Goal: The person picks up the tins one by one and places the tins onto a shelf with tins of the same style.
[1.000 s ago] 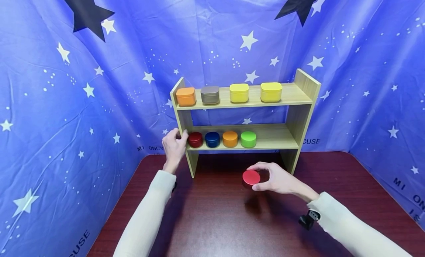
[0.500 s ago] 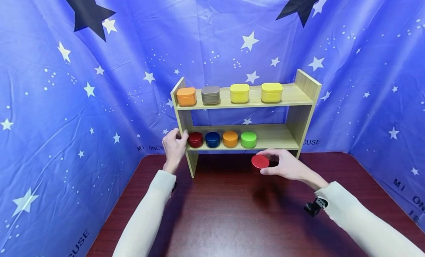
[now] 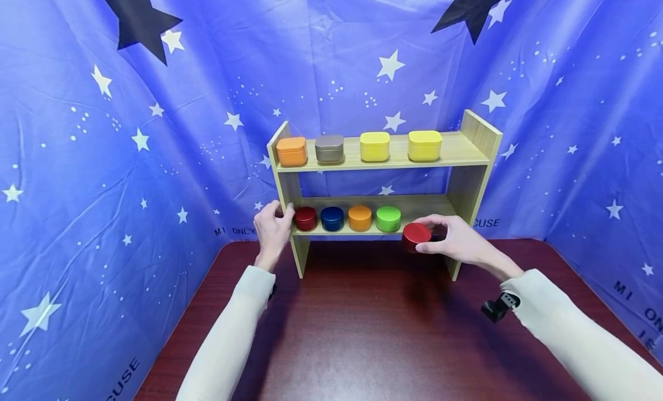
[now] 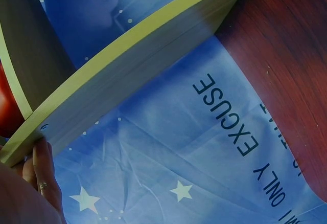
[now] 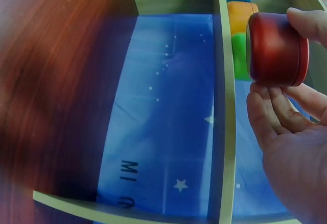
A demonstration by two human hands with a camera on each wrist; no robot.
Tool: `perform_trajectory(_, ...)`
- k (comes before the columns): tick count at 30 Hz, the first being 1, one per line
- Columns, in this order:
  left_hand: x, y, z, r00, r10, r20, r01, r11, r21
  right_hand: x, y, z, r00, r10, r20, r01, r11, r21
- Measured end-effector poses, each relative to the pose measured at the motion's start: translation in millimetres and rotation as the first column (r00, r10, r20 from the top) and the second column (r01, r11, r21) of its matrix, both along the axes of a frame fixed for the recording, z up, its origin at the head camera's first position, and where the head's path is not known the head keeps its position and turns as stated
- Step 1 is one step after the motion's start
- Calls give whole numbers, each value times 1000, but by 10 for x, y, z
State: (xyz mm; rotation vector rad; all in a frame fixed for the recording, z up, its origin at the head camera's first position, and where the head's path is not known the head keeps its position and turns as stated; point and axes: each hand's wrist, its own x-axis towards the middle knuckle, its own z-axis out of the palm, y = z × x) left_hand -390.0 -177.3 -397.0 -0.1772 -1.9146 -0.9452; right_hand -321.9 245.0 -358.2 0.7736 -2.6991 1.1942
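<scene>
Right hand (image 3: 456, 243) has thumb and fingers (image 5: 278, 109) wrapped around a red round tin (image 3: 416, 236), held at the front edge of the lower shelf (image 3: 430, 220), just right of the green tin (image 3: 388, 218) (row also has dark red, blue, orange). Left hand (image 3: 271, 228) grips the wooden rack's (image 3: 479, 136) left side panel.

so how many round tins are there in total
5. Four sit in a row on the lower shelf: dark red tin, blue tin, orange tin, green tin. The right hand holds a fifth, the red tin, at the shelf's front edge.
</scene>
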Motion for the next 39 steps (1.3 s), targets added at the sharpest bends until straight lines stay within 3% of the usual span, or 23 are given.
perform_trajectory(11,1,13,-6,999,15,-46,-15,1000,-12,-168,72,30,996,-85,-4,85,996,41)
perform_trajectory(18,-9,21,-12,999,19,-28,-19,1000,-8,-254,113,8,994,-109,20,108,993,41)
perform_trajectory(30,-8,25,-10,999,25,-46,-25,1000,1,-348,108,5,994,-109,25,108,993,43)
perform_trajectory(39,2,14,-9,1000,17,-22,-17,1000,-9,-393,104,-4,995,-96,34,95,995,26)
